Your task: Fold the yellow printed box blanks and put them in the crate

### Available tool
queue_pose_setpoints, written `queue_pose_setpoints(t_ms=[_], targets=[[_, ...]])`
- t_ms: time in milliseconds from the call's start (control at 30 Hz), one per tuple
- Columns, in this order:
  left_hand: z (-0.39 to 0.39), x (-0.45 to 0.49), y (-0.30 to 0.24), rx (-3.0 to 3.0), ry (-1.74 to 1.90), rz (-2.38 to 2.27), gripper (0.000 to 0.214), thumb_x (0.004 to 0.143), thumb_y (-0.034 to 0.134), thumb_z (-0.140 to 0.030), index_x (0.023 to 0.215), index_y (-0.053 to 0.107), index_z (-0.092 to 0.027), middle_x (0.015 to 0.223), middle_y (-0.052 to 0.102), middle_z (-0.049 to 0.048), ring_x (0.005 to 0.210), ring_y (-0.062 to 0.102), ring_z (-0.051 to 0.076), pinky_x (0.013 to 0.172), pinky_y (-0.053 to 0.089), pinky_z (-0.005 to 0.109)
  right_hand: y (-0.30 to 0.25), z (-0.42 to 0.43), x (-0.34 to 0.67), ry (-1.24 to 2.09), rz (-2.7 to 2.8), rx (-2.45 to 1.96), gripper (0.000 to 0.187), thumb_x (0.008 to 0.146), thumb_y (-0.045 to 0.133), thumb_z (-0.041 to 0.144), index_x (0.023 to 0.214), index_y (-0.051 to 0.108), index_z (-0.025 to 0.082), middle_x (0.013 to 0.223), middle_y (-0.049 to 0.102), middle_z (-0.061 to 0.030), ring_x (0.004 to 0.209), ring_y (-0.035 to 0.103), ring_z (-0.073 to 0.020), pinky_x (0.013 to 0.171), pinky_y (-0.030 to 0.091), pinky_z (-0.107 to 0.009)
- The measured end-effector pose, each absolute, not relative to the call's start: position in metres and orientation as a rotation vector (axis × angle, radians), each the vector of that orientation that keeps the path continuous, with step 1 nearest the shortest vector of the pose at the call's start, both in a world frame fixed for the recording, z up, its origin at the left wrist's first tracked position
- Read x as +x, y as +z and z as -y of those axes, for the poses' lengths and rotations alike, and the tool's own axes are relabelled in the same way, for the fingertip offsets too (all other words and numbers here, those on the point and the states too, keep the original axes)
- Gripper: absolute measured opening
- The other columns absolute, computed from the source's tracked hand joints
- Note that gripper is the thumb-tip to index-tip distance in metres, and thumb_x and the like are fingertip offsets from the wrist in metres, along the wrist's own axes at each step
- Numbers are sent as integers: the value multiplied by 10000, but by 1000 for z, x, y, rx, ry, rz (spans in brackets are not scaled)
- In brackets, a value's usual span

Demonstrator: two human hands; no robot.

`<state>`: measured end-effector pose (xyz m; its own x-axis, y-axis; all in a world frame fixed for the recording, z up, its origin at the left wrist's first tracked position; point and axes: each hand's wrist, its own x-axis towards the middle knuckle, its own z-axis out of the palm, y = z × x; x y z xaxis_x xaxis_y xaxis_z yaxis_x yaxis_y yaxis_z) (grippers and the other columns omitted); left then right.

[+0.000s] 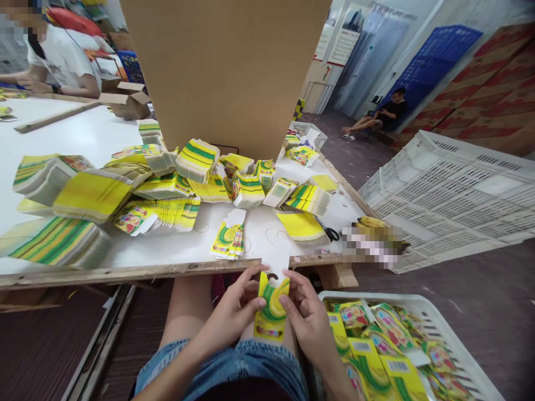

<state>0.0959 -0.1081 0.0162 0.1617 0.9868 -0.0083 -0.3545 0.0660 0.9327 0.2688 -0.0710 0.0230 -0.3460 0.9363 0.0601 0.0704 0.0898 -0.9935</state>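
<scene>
Between my two hands, over my lap, is a yellow and green printed carton [271, 312] with a white flap standing up at its top. My left hand [240, 309] pinches its left edge between thumb and fingers. On the opposite edge my right hand [305, 306] grips it the same way. Just beyond, on the white table [217, 214], lies a small fan of matching flat cartons [228, 236]. Behind that fan, bundled stacks of flat cartons [246, 189] are heaped across the table.
A white basket [434, 306] of formed cartons stands at my right. Black scissors [332, 233] lie by the table's right edge. A tall cardboard box [225, 72] rises behind the stacks. White crates [455, 195] stand right; one person [69, 61] sits far left, another [393, 108] far right.
</scene>
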Motion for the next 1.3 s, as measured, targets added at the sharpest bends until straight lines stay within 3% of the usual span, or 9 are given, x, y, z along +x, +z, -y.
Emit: queue_pose_setpoints(t_ms=[67,167,233,300,367,500,700,900,1300], targets=[[108,94,17,905,1161,-744,364,829,704,-267,1135,514,-213,955,687,47,871,645,164,782,479,263,26,68,274,1363,1670,-1026,205,941,550,373,1042,628,212,849,660,-28,734,627,-165,641,492,-237],[108,95,16,821,1132,-700,387,762,771,-250,1058,525,-209,906,694,29,787,643,141,692,463,221,27,65,278,1232,1800,-1021,283,957,517,368,766,628,193,724,593,-13,665,562,-149,600,439,-236],[108,96,14,819,1132,-718,562,767,768,-252,1239,464,-240,914,698,30,820,656,157,715,473,237,25,65,278,1169,1742,-1041,211,949,537,356,851,642,202,792,618,-25,737,584,-166,663,463,-253],[107,96,13,844,1112,-719,724,787,750,-258,1390,350,-265,938,705,40,874,667,182,768,489,277,22,65,278,1170,1618,-1081,213,942,553,350,1115,607,237,901,656,-38,803,614,-182,722,496,-283],[106,95,11,888,1102,-730,668,801,735,-262,1379,400,-244,991,707,65,925,666,203,806,497,304,21,64,280,1139,1607,-1096,305,944,549,360,1232,576,265,998,675,-58,887,632,-203,800,508,-327],[103,94,8,991,1185,-918,420,835,690,-255,1232,564,-206,1082,706,93,968,660,212,828,507,308,26,60,286,1026,1852,-1048,334,917,542,478,1045,747,248,1074,666,-92,1032,608,-264,913,480,-394],[103,99,10,1118,1159,-1037,412,867,606,-186,1275,557,-218,1202,677,98,1064,645,218,932,496,341,31,60,283,1378,1713,-1224,426,841,660,357,1245,607,235,1206,673,-82,1048,648,-246,869,533,-343],[102,101,10,1068,1106,-1086,438,828,609,-149,1262,573,-195,1149,700,94,1021,668,224,894,514,335,38,58,291,1450,1762,-1204,386,873,602,442,1151,671,183,908,701,-74,824,642,-218,707,513,-299],[100,102,9,962,1115,-980,516,807,642,-204,1309,527,-171,1122,708,120,1037,656,245,924,492,377,34,61,270,941,2127,-1496,356,825,560,271,1169,601,191,582,410,71,548,494,-160,557,393,-263]])
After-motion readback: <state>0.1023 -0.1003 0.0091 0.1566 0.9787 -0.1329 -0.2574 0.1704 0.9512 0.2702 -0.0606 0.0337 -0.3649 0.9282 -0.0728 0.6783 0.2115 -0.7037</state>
